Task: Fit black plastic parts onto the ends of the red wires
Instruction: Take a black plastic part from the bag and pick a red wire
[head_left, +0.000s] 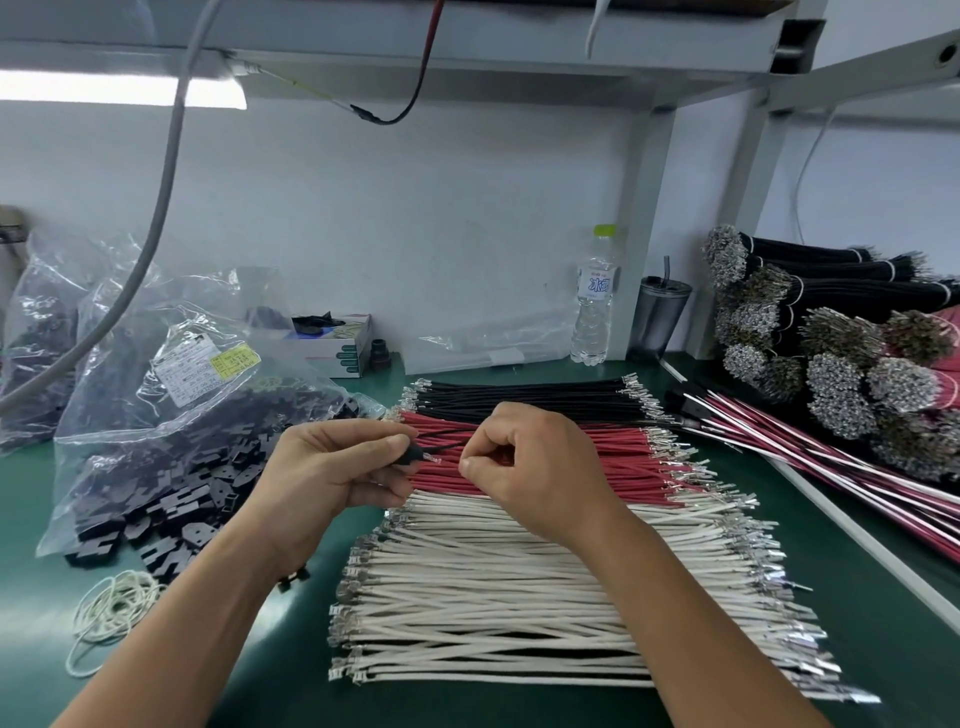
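Observation:
Red wires (618, 462) with metal terminals lie in a row on the green bench, between a row of black wires (524, 397) behind and white wires (519, 582) in front. My left hand (332, 467) pinches a small black plastic part (413, 454) above the red row. A thin dark wire runs from it toward my right hand (524, 467), whose curled fingers pinch something small; I cannot tell exactly what. More black plastic parts (171, 514) spill from an open clear bag (171, 395) at the left.
A coil of white string (111, 608) lies at the front left. A water bottle (595, 296), a dark cup (660, 317) and a small box (337, 338) stand at the back. Bundled black and red wires (831, 353) pile up at the right, finished harnesses (831, 462) beside them.

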